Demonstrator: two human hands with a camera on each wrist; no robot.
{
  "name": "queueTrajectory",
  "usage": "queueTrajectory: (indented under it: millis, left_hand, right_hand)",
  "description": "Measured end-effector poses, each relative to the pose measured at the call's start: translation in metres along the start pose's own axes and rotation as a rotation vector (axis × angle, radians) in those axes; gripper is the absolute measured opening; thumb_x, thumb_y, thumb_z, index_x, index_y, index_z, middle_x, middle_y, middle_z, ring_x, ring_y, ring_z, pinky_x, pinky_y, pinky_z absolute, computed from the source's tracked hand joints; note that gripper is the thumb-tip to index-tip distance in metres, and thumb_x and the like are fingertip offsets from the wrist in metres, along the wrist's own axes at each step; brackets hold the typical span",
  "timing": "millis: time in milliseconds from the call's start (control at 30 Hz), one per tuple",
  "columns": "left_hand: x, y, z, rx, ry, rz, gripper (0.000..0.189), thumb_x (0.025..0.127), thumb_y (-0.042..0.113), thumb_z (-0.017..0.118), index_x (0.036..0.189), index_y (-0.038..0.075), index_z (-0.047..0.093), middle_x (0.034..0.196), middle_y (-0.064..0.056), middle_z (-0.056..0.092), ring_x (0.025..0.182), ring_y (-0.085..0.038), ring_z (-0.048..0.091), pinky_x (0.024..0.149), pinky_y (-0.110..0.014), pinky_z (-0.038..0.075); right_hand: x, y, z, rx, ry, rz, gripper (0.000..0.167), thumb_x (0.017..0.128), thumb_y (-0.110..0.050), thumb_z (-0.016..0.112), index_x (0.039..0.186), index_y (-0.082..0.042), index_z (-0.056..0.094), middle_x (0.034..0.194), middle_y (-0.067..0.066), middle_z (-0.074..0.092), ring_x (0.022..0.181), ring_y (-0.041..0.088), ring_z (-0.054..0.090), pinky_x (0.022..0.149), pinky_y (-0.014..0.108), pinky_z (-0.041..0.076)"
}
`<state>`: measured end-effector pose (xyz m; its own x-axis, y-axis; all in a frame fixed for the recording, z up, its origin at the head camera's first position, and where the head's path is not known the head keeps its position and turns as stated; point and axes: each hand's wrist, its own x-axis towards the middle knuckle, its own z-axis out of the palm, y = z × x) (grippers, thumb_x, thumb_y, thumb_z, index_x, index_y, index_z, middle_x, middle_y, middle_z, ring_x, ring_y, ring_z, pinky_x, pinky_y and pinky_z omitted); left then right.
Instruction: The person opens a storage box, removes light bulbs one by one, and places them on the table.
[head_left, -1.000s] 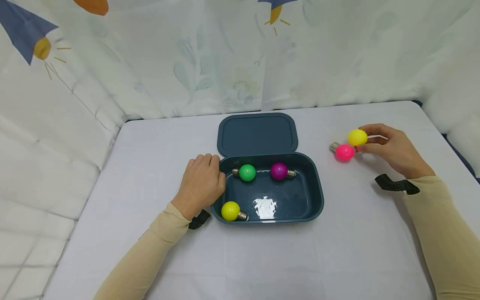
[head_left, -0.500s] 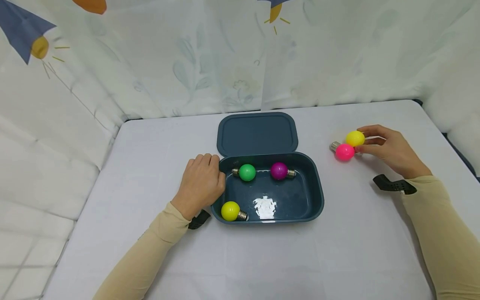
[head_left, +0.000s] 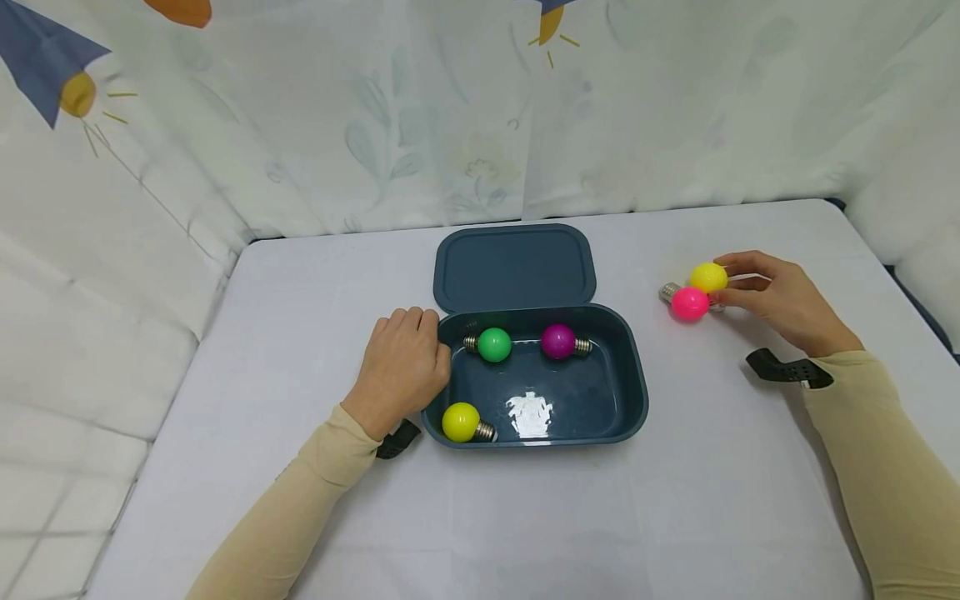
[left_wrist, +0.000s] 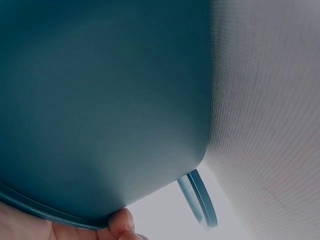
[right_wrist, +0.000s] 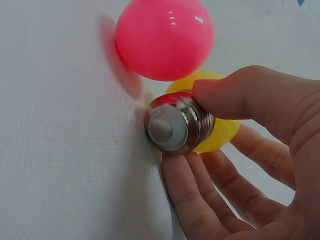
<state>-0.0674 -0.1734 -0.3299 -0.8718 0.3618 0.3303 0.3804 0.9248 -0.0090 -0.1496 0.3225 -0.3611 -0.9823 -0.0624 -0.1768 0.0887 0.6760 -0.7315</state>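
My left hand (head_left: 402, 362) grips the left rim of the dark blue-grey plastic box (head_left: 581, 400); its fingertips show at the rim in the left wrist view. Inside lie a green light bulb (head_left: 495, 345), a purple bulb (head_left: 558, 342) and a yellow bulb (head_left: 460, 422). Off to the right, my right hand (head_left: 783, 302) pinches a second yellow bulb (head_left: 708, 277). In the right wrist view, thumb and fingers are around its metal screw base (right_wrist: 177, 125). Right beside that bulb, a pink bulb (head_left: 689, 305) lies on the table, its base pointing left.
The box's flat lid (head_left: 515, 267) lies just behind it. A white cloth covers the table (head_left: 540, 525). Patterned white curtains (head_left: 637, 108) hang along the back and left. Each wrist wears a black camera mount (head_left: 787, 369).
My right hand has shifted slightly left and toward me with the yellow bulb, bringing it closer against the pink one. My left hand has stayed on the box rim.
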Motion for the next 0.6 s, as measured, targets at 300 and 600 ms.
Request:
queueTrajectory:
  millis: [300, 600]
  left_hand:
    - [-0.0001, -0.0001, 0.0003, 0.000, 0.004, 0.003, 0.014, 0.090, 0.009, 0.051, 0.078, 0.003, 0.049, 0.070, -0.009, 0.040, 0.065, -0.026, 0.039, 0.063, -0.033, 0.025]
    - [-0.0003, -0.0005, 0.0006, 0.003, 0.019, 0.010, 0.014, 0.090, 0.009, 0.051, 0.077, 0.003, 0.049, 0.069, -0.009, 0.040, 0.064, -0.026, 0.039, 0.063, -0.033, 0.025]
  right_hand:
    - [-0.0018, 0.0009, -0.0030, -0.007, 0.001, 0.003, 0.066, 0.095, -0.056, 0.066, 0.150, -0.025, 0.048, 0.128, -0.017, 0.054, 0.105, -0.007, 0.054, 0.079, 0.009, 0.044]
    - [-0.0026, 0.0020, -0.0047, 0.029, 0.013, -0.005, 0.063, 0.098, -0.054, 0.061, 0.150, -0.020, 0.047, 0.123, -0.020, 0.052, 0.105, -0.009, 0.055, 0.079, 0.004, 0.044]
